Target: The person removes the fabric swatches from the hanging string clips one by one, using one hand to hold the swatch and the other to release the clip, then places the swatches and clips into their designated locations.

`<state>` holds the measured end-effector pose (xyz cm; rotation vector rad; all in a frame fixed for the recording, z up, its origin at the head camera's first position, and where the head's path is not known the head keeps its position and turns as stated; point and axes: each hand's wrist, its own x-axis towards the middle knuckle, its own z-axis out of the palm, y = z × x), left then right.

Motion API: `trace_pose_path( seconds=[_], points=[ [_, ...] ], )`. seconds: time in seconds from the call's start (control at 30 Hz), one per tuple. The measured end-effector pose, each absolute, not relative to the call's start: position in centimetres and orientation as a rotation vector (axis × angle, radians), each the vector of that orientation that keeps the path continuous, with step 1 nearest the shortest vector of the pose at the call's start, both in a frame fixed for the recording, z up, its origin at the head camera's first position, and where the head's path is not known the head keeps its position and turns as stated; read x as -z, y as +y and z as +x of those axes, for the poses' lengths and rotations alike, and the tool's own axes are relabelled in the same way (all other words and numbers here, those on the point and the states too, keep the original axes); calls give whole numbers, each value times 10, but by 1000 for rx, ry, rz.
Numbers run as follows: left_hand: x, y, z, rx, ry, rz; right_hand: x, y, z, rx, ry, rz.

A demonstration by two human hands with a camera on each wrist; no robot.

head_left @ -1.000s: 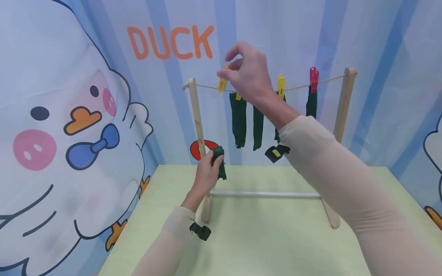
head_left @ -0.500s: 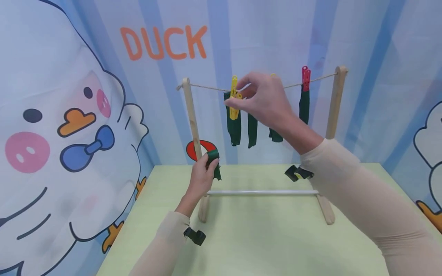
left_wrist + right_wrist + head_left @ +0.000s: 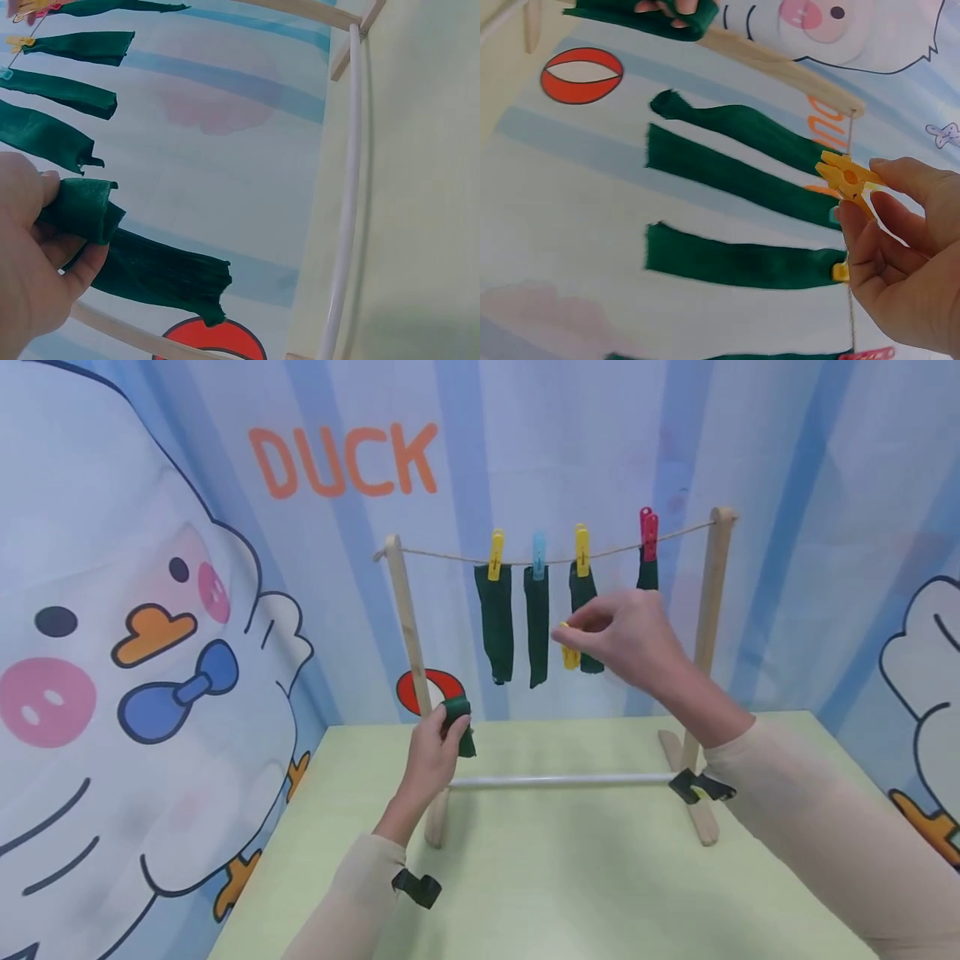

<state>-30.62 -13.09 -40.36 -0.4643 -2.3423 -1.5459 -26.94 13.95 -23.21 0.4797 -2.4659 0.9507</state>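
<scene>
A wooden drying rack stands on the green table, with a string strung across its top. Several dark green cloth strips hang from the string under yellow, blue and red clothespins. My left hand grips a folded green strip beside the rack's left post. Held below the string and in front of the hanging strips, my right hand pinches a loose yellow clothespin between thumb and fingers.
The rack's white lower bar crosses the green table. A printed backdrop with a cartoon duck and the word DUCK closes off the back and left. Its right post stands behind my right forearm.
My right hand has dropped from the string down and to the right, with a yellow clothespin in its fingers. The left hand has kept its hold on the green strip.
</scene>
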Motion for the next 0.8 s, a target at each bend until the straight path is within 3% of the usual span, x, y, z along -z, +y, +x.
trace_pose_path(
  seconds=[0.4,0.8],
  points=[
    [408,-127,-293,1581,-2346,-485,291,192,-252,-948,-2600,371],
    [442,-125,-287,1635,-2373,-445,358,234,-242,-906,-2745,309]
  ],
)
